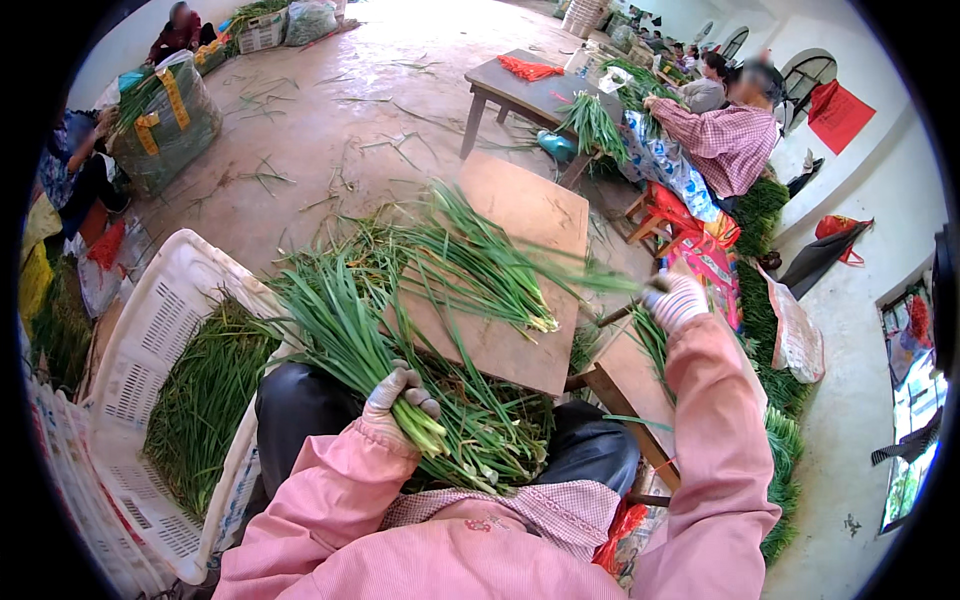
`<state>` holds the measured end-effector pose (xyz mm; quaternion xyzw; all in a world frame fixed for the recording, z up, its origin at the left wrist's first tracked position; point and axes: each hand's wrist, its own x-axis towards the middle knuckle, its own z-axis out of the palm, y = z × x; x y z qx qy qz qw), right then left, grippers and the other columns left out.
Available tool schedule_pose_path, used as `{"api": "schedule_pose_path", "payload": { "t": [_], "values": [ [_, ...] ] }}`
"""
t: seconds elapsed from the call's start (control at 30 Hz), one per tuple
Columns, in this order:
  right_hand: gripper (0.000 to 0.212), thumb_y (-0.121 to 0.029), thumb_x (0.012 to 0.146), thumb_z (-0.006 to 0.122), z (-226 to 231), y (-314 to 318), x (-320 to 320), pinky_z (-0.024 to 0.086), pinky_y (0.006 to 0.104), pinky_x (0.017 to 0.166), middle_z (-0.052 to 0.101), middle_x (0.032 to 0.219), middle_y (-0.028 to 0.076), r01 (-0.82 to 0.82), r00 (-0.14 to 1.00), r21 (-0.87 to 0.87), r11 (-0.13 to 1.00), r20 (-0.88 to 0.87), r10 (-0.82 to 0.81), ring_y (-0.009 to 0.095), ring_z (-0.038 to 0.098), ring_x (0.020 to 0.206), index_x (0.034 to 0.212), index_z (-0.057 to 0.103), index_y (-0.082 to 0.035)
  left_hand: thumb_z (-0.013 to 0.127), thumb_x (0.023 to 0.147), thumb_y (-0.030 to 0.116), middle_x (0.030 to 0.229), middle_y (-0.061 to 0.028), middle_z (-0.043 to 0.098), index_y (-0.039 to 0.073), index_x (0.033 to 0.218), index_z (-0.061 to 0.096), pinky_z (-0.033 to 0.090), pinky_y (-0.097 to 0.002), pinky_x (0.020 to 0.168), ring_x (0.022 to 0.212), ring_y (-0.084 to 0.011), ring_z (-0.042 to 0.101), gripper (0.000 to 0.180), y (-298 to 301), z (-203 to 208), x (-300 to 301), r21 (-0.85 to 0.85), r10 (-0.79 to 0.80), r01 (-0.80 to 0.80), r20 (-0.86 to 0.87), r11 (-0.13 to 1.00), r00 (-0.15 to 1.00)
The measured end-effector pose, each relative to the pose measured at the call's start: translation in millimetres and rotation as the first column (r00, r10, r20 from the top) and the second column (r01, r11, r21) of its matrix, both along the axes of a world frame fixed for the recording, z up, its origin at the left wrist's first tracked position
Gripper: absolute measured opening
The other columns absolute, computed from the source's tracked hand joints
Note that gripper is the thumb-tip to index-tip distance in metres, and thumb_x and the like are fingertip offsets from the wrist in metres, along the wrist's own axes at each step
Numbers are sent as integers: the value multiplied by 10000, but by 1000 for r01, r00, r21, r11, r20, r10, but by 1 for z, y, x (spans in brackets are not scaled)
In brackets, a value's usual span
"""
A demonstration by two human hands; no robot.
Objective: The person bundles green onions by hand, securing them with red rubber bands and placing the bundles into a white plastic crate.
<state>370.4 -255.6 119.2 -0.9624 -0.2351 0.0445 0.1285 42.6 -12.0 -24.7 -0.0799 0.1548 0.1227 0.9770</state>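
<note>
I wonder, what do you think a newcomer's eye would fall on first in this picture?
Probably the thick bunch of green stalks, gripped in the gloved left hand just left of centre, vivid against the pink sleeves at the bottom. Next, perhaps, the white slotted crate at the left, with loose greenery inside, and the bright red cloth on the wall at the upper right.

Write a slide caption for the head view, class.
Gloved left hand holding long green stalks, with a white slotted crate to its left.
</note>
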Motion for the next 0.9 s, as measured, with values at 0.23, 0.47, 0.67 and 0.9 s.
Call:
{"api": "schedule_pose_path", "payload": {
  "t": [0.23, 0.47, 0.67, 0.9],
  "values": [
    [211, -122, 819, 626, 2, 39, -102, 431, 237, 479, 564, 698, 16, 235, 889, 754, 613, -422, 179, 95, 516, 560, 1010, 577, -47, 673, 783, 97, 976, -44, 623, 148, 1024, 572, 514, -369, 617, 696, -147, 582, 267, -40, 15, 8, 313, -39, 106, -213, 944, 976],
    [176, -90, 832, 620, -124, 58, -249, 418, 211, 570, 555, 748, 5, 312, 633, 665, 679, -678, 374, 52, 474, 628, 985, 546, -45, 698, 785, 214, 902, -108, 653, 55, 1023, 597, 553, -406, 666, 771, -270, 639, 304, -50, -25, 8, 378, -271, 374, -298, 847, 915],
    [145, -77, 848, 594, -138, 73, -250, 441, 248, 657, 553, 781, 25, 307, 554, 649, 696, -717, 424, 90, 480, 711, 965, 534, -14, 645, 800, 177, 914, -163, 647, 18, 995, 606, 544, -435, 687, 786, -315, 636, 254, -43, -53, 9, 276, -286, 394, -361, 877, 888],
    [301, -263, 813, 588, -138, 59, -223, 464, 379, 739, 599, 894, 223, -398, 603, 318, 861, -616, 506, 359, 587, 835, 990, 560, -21, 679, 753, 379, 678, -154, 583, 90, 821, 569, 480, -548, 376, 462, -361, 558, 316, 71, -1, 15, 489, -20, 330, -536, 808, 844]
  ]
}}
